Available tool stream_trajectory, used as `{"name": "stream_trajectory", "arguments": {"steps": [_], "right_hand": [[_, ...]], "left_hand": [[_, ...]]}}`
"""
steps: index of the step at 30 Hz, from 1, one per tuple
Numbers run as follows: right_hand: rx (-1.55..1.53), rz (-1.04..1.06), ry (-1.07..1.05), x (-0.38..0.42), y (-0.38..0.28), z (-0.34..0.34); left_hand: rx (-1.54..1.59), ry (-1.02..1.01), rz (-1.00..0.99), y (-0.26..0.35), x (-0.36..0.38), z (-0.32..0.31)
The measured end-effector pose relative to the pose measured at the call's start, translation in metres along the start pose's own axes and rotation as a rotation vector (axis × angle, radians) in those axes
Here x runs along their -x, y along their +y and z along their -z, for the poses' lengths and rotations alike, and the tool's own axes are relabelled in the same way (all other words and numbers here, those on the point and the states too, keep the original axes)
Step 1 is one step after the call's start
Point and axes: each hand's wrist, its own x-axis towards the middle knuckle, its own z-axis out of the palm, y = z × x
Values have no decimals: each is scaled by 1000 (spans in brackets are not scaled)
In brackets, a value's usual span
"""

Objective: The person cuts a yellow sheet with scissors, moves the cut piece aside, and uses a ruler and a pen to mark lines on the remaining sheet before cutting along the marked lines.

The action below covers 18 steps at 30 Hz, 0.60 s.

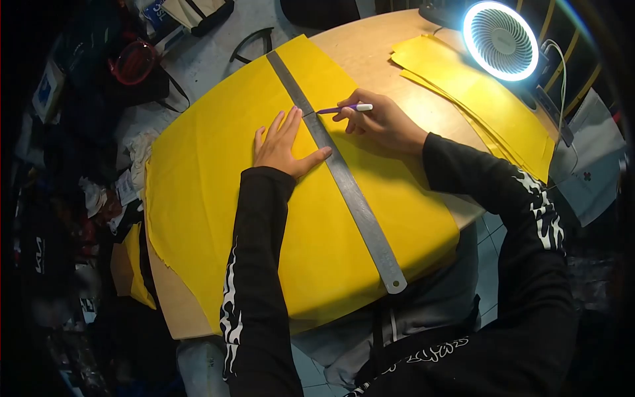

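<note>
A large yellow sheet (211,172) covers much of the wooden table. Across it, slanting from upper left to lower right, lies a long metal ruler (354,192) with a hole at its near end. My left hand (284,145) lies flat with fingers spread, its fingertips and thumb pressing the ruler's left edge. Between the fingers of my right hand (383,122) is a purple pen (344,108) with a white end. The pen's tip is at the ruler's right edge, level with my left fingertips.
More yellow sheets (476,99) lie stacked at the table's right. Behind them a lit round fan (501,41) with a white cable shines on the wooden table top (370,49). Assorted clutter, including a red round object (134,61), fills the left side beyond the table.
</note>
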Motion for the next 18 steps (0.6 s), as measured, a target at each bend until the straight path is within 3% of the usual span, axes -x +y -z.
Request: {"name": "stream_trajectory", "arguments": {"steps": [18], "right_hand": [[-60, 2, 14, 1, 0, -1]], "left_hand": [[13, -6, 16, 0, 0, -2]]}}
